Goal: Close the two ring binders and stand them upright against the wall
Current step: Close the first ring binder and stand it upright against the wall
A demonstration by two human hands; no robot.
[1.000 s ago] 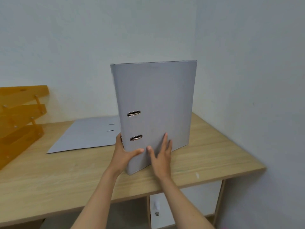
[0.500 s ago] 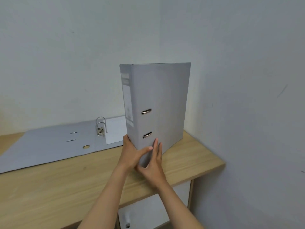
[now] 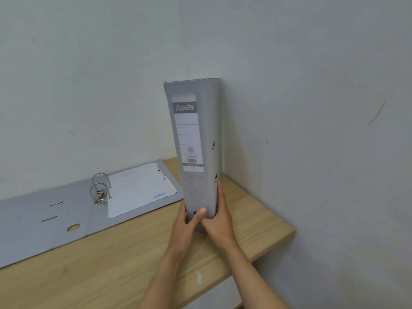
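Grey open binder [image 3: 66, 217] beside held binder [image 3: 196, 139].

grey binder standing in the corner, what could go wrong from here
1. The closed binder is tall and narrow and is held only near its base by the left hand and right hand, so it might tip when released if it isn't resting against the wall.
2. The open binder still lies flat just left of it, with its rings up and a loose sheet; a falling binder could land on them.
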